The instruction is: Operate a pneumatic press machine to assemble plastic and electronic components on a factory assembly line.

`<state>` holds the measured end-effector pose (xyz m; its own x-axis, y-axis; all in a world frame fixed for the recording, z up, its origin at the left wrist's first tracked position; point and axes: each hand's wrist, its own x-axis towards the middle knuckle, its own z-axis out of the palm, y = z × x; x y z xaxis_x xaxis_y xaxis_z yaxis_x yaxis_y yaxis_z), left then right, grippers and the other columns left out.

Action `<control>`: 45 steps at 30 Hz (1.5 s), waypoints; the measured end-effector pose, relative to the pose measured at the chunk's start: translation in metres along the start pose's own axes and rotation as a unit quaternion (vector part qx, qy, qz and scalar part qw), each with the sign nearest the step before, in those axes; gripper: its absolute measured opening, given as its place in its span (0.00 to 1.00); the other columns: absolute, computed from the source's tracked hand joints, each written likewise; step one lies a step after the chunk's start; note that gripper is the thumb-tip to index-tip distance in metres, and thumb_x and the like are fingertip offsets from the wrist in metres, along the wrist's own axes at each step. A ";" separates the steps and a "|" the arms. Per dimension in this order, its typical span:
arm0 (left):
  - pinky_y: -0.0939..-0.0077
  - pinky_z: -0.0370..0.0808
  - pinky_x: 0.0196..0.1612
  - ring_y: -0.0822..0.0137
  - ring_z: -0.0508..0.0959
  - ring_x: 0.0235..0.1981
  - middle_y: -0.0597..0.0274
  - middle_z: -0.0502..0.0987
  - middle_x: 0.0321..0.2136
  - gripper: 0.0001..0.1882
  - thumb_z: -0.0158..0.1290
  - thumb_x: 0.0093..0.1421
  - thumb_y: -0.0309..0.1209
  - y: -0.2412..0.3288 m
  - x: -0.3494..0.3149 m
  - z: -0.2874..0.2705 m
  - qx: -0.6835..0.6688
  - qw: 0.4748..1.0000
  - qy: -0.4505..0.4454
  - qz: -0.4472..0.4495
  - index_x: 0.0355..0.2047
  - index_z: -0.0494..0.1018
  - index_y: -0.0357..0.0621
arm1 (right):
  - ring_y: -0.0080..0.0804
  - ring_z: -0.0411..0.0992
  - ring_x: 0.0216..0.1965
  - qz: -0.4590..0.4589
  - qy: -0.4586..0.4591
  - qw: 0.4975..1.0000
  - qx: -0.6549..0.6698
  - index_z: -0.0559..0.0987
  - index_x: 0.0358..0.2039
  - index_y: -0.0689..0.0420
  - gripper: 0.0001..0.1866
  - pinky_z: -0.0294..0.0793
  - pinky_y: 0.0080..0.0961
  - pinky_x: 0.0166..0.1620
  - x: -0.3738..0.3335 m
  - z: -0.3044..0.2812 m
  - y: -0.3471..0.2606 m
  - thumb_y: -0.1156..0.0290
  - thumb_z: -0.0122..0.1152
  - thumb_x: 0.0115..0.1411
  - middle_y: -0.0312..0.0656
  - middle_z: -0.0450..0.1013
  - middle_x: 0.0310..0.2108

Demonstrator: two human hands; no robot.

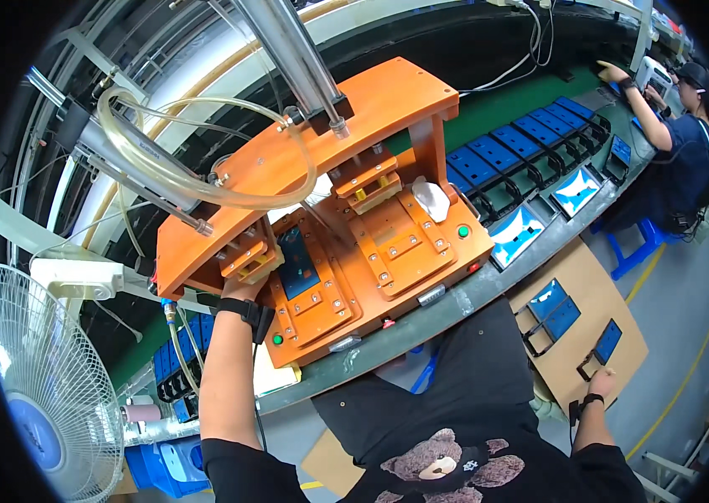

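My left hand [241,290] reaches under the left pressing block of an orange two-station press [405,88], its fingers hidden behind the block. Beside it, a dark blue panel [298,267] lies in the left nest of the press. The right nest [409,248] holds no panel. Down at my right side, my right hand [602,382] is closed on the near end of a black frame with a blue panel [608,342], over a brown cardboard sheet [623,369]. Two more such blue-panelled frames [554,312] lie on that cardboard, left of my right hand.
Blue-panelled black frames [509,147] line the green bench behind the press; shiny pieces [515,236] lie nearer its edge. Clear hoses [287,197] loop over the press. A fan [44,394] stands far left. Another person [681,159] works at the upper right by a blue stool [644,247].
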<state>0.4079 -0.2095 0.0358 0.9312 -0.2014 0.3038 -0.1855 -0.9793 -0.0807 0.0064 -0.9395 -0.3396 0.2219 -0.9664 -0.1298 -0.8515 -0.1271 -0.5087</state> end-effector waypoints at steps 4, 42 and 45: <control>0.61 0.73 0.52 0.53 0.75 0.50 0.51 0.76 0.44 0.21 0.49 0.64 0.46 -0.005 0.006 0.007 0.186 0.981 -0.017 0.050 0.50 0.71 0.45 | 0.55 0.72 0.48 0.039 0.079 0.992 -0.095 0.75 0.51 0.62 0.27 0.70 0.45 0.52 -0.013 -0.031 -0.051 0.56 0.54 0.57 0.59 0.72 0.49; 0.73 0.68 0.57 0.65 0.72 0.54 0.53 0.70 0.57 0.19 0.42 0.71 0.30 0.061 -0.153 0.016 -0.406 0.880 0.200 -0.146 0.59 0.64 0.32 | 0.59 0.74 0.44 0.020 -0.100 0.992 0.070 0.74 0.43 0.65 0.19 0.73 0.43 0.47 -0.101 0.035 -0.075 0.78 0.55 0.49 0.63 0.76 0.37; 0.73 0.68 0.57 0.64 0.71 0.55 0.52 0.69 0.57 0.19 0.41 0.71 0.29 0.064 -0.153 0.017 -0.409 0.874 0.213 -0.154 0.59 0.63 0.32 | 0.56 0.75 0.43 0.052 -0.140 0.983 0.108 0.73 0.46 0.67 0.20 0.73 0.43 0.46 -0.111 0.039 -0.082 0.77 0.55 0.49 0.63 0.76 0.36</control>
<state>0.2585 -0.2408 -0.0323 0.8080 0.2551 0.5312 -0.2719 -0.6384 0.7201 0.0703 -0.8133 -0.3166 0.2874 -0.8680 -0.4049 -0.7628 0.0483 -0.6448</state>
